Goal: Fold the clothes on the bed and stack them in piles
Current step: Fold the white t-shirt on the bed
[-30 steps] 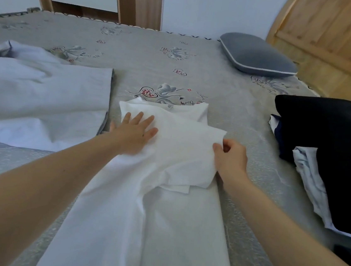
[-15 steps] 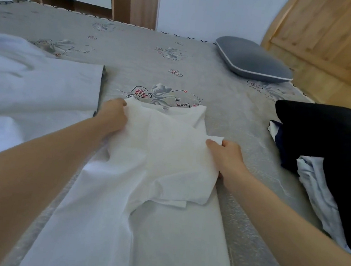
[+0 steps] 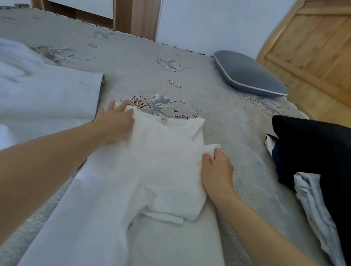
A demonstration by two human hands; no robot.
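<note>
The white shirt point(image 3: 144, 173) lies lengthwise down the middle of the bed point(image 3: 198, 74), collar end away from the person, and it is only partly folded: its right sleeve is turned in across the chest, while the long body runs unfolded toward the bottom of the view. The left hand point(image 3: 114, 124) rests at the shirt's far left shoulder corner with its fingers stretched out fairly straight over the cloth, pressing or smoothing and not gripping as far as I can see. The right hand point(image 3: 216, 171) pinches the turned-in edge on the right side between thumb and curled fingers. To the left sits a pale blue-grey garment point(image 3: 33, 96), spread flat and wide, which looks laid out, not finished. To the right, a black garment point(image 3: 322, 170) is heaped over a light blue piece point(image 3: 314, 208) and a dark navy one; I judge these unfolded. A grey pillow point(image 3: 250, 75) lies near the wooden headboard point(image 3: 330, 51). No tidy stack shows anywhere, so my judgement is that the task is at an early stage: 1 shirt under way, several items left, piles not begun.
</note>
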